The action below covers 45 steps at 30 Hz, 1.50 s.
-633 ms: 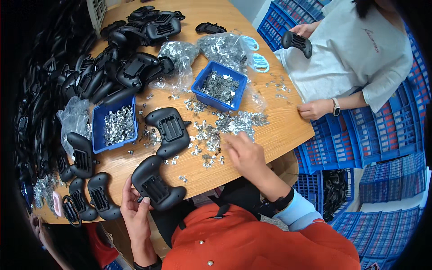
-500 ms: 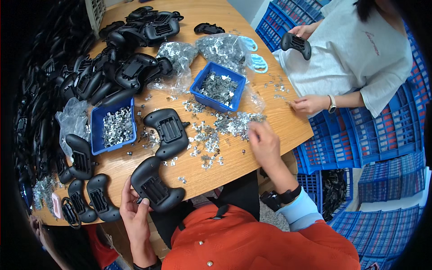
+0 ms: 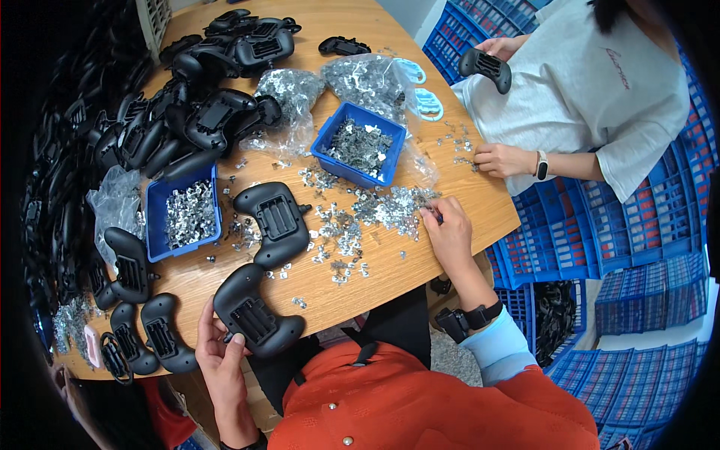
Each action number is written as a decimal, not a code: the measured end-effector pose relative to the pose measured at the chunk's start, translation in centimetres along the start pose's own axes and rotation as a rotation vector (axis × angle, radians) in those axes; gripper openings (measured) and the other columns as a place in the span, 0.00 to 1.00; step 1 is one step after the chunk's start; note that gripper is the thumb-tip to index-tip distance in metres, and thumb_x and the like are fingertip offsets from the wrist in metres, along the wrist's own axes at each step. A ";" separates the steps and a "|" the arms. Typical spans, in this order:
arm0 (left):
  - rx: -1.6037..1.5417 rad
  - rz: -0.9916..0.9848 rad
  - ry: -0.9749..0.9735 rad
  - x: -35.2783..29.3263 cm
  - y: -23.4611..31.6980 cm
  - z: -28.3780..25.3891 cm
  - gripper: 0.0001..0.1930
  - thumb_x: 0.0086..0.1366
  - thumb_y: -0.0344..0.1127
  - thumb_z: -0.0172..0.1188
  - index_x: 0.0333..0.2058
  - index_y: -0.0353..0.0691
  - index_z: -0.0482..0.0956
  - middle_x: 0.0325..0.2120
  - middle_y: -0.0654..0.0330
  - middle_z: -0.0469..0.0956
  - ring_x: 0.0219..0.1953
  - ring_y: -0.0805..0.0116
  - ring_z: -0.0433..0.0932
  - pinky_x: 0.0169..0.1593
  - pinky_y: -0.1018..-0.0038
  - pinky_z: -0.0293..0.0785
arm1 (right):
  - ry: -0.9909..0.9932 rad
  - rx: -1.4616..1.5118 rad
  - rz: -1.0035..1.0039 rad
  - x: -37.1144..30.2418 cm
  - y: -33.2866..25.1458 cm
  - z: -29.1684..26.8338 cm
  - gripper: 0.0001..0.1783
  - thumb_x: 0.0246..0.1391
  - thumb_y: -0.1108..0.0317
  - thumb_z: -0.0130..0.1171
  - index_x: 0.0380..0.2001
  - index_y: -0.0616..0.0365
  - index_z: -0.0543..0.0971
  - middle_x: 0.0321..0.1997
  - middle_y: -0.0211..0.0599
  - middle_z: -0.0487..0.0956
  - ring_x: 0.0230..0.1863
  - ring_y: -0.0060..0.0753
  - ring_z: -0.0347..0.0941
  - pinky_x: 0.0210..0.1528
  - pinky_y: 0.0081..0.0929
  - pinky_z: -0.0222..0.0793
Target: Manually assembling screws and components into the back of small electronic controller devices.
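Observation:
My left hand (image 3: 223,364) grips a black game controller (image 3: 282,337) by its near-left side, thumb on top, at the table's front edge. Its open battery compartment faces up. Over the right part of the table, my right hand (image 3: 452,236) has thumb and fingertips pinched together at the edge of a scattered heap of small metal contact pieces (image 3: 394,211); whatever is between them is too small to make out. Another black controller (image 3: 283,236) lies just beyond the held one, its battery compartment up as well.
Blue bins of metal pieces stand at the left (image 3: 153,225) and centre (image 3: 325,154), with filled plastic bags (image 3: 289,94) behind. Black controllers pile up (image 3: 217,120) at the far left; several lie at the near left. Across the right corner, a co-worker (image 3: 570,112) holds a controller (image 3: 486,69).
My right hand has settled at the heap's right edge, its fingers now pinched there. The co-worker's lower hand has shifted slightly left. My left hand keeps its hold on the controller.

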<state>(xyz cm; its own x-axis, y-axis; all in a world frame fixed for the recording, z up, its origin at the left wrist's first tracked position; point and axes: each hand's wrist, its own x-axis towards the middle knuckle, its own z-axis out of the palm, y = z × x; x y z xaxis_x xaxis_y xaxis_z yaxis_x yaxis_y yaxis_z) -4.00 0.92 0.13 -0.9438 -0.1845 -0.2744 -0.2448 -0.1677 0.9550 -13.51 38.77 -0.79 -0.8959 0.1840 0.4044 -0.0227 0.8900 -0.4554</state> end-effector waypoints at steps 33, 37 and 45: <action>-0.111 -0.008 -0.159 0.0 0.4 0.1 0.33 0.61 0.18 0.51 0.65 0.36 0.54 0.41 0.62 0.72 0.43 0.76 0.72 0.48 0.77 0.70 | -0.209 0.107 -0.169 -5.6 -3.8 -2.4 0.09 0.47 0.82 0.59 0.34 0.65 0.80 0.28 0.43 0.74 0.29 0.37 0.74 0.31 0.29 0.69; -0.112 -0.021 -0.149 -0.3 0.2 -0.4 0.33 0.61 0.17 0.51 0.65 0.36 0.54 0.41 0.61 0.72 0.43 0.75 0.72 0.47 0.78 0.71 | -0.234 0.082 -0.305 -6.0 -3.1 -1.8 0.14 0.46 0.83 0.59 0.39 0.62 0.80 0.29 0.42 0.73 0.28 0.39 0.74 0.30 0.30 0.70; -0.067 -0.003 -0.123 0.1 0.4 -0.8 0.33 0.61 0.17 0.51 0.65 0.36 0.54 0.41 0.61 0.71 0.41 0.76 0.72 0.43 0.80 0.73 | -0.269 0.100 -0.324 -6.7 -5.5 -1.4 0.12 0.43 0.81 0.62 0.34 0.58 0.81 0.28 0.39 0.73 0.26 0.39 0.75 0.27 0.31 0.70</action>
<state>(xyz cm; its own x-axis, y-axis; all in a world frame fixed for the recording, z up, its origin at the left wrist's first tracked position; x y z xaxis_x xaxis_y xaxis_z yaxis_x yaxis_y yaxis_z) -3.98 0.07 0.44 -0.9643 -0.0647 -0.2570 -0.2358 -0.2331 0.9434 -6.75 33.23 0.12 -0.9189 -0.2255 0.3237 -0.3529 0.8366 -0.4189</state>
